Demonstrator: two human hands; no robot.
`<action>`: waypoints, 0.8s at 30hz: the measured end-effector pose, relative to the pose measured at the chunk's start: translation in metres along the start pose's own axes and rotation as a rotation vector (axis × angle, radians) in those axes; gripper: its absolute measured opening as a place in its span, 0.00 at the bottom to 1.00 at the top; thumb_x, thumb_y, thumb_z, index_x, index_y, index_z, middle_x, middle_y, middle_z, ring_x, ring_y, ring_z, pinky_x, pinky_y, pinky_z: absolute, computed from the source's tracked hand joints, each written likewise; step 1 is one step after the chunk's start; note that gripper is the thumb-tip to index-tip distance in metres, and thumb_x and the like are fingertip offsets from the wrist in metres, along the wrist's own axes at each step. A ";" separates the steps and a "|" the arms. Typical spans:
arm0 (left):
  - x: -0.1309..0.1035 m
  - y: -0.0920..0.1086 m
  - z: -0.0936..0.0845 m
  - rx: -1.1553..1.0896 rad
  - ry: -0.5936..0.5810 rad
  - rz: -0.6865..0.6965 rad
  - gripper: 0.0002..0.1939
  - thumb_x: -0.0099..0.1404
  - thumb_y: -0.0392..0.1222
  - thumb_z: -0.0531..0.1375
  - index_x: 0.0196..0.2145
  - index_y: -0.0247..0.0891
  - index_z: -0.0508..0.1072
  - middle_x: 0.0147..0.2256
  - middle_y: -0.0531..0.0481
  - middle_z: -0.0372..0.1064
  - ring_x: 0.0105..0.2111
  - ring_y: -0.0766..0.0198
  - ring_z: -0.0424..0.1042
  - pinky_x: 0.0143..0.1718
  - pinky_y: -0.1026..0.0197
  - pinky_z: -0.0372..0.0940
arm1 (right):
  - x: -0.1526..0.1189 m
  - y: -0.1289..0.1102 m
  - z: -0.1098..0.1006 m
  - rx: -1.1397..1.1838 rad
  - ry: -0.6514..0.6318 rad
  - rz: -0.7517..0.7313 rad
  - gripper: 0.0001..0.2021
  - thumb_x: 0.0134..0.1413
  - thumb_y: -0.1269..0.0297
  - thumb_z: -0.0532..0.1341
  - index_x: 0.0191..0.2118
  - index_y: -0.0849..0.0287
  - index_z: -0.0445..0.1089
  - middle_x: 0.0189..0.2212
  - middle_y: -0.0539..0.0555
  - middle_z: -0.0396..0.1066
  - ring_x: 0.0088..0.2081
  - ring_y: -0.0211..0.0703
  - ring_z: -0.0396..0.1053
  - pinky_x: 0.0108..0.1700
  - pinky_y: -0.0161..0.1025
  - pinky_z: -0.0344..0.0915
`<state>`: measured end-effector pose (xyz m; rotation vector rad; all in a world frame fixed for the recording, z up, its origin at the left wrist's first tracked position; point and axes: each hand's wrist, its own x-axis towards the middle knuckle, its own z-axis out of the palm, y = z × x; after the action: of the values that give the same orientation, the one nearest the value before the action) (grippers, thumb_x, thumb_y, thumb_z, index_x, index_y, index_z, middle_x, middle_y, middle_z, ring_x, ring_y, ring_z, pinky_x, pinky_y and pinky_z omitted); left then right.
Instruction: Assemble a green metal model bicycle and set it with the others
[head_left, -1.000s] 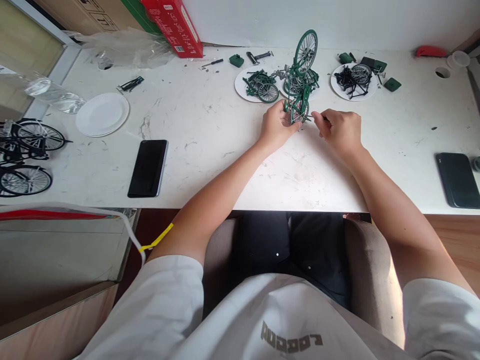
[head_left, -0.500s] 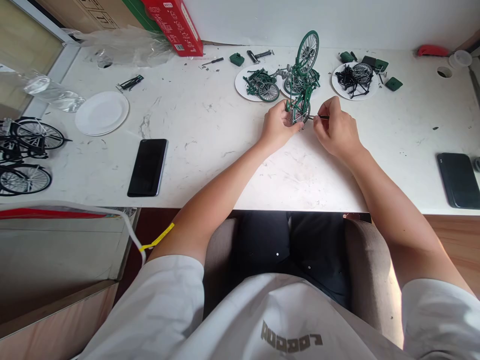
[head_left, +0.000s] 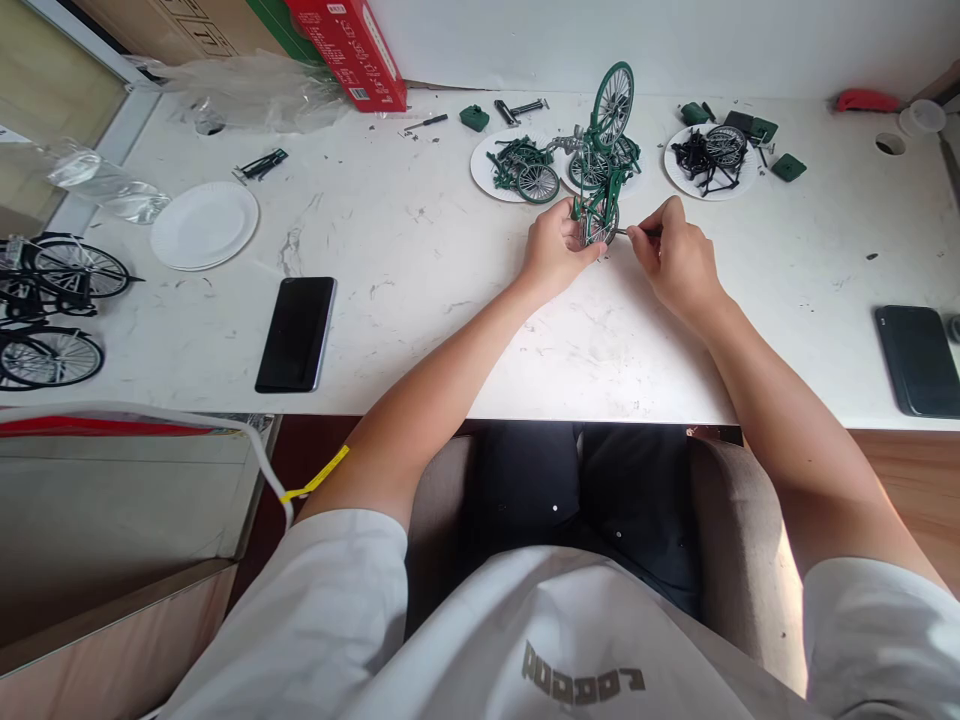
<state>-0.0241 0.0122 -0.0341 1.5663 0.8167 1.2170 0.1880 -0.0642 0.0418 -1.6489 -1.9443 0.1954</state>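
Observation:
A green model bicycle [head_left: 613, 185] stands on end over the white table, one wheel up and the other low between my hands. My left hand [head_left: 556, 250] is closed on its lower wheel from the left. In my right hand [head_left: 679, 255] is a thin dark screwdriver [head_left: 651, 233], pinched between the fingers, its tip at the right side of that lower wheel. Just behind the bicycle are a plate of green parts [head_left: 480, 180] and a second plate, partly covered by green parts and a wheel.
A plate with black parts [head_left: 675, 178] lies at the back right. Phones [head_left: 295, 335] [head_left: 916, 360] lie left and right. Stacked white plates [head_left: 204, 226], black model bicycles [head_left: 56, 300] and a red box [head_left: 352, 50] are on the left.
The fingers of my right hand have shifted on the screwdriver, covering more of its handle. The bicycle's upper wheel has tilted very slightly left. My left hand has hardly moved.

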 end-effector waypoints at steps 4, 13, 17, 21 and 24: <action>-0.001 0.001 0.000 0.005 0.000 0.021 0.30 0.65 0.56 0.80 0.56 0.43 0.76 0.50 0.45 0.87 0.55 0.46 0.88 0.65 0.38 0.82 | 0.000 0.000 0.003 -0.004 0.043 0.016 0.21 0.78 0.38 0.57 0.52 0.51 0.71 0.34 0.56 0.79 0.39 0.56 0.76 0.43 0.51 0.70; -0.003 0.002 0.001 0.026 -0.009 0.036 0.25 0.67 0.55 0.79 0.54 0.46 0.76 0.51 0.47 0.88 0.55 0.47 0.89 0.62 0.42 0.83 | 0.001 0.001 0.007 -0.069 0.072 0.051 0.31 0.78 0.29 0.50 0.45 0.51 0.74 0.29 0.56 0.75 0.35 0.56 0.76 0.44 0.52 0.70; -0.003 0.002 0.002 0.020 0.005 0.038 0.23 0.67 0.54 0.78 0.52 0.46 0.77 0.49 0.50 0.88 0.56 0.48 0.88 0.64 0.41 0.82 | -0.001 -0.002 0.006 -0.023 0.080 0.051 0.34 0.77 0.25 0.48 0.46 0.50 0.75 0.27 0.55 0.75 0.33 0.55 0.75 0.43 0.51 0.70; -0.001 -0.003 0.003 0.032 0.011 0.039 0.25 0.66 0.53 0.79 0.54 0.46 0.76 0.47 0.49 0.88 0.53 0.48 0.89 0.63 0.41 0.83 | -0.004 -0.012 -0.001 0.029 0.026 0.054 0.28 0.78 0.31 0.52 0.54 0.49 0.74 0.31 0.55 0.78 0.35 0.56 0.75 0.45 0.52 0.71; -0.001 -0.006 0.002 0.047 0.010 0.032 0.27 0.66 0.52 0.80 0.55 0.44 0.76 0.48 0.47 0.87 0.50 0.49 0.90 0.62 0.41 0.84 | -0.005 -0.017 -0.004 0.033 -0.040 0.050 0.25 0.77 0.36 0.56 0.60 0.50 0.71 0.32 0.56 0.79 0.34 0.56 0.73 0.48 0.56 0.71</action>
<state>-0.0222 0.0127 -0.0399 1.6175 0.8353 1.2375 0.1760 -0.0739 0.0512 -1.6856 -1.9204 0.2809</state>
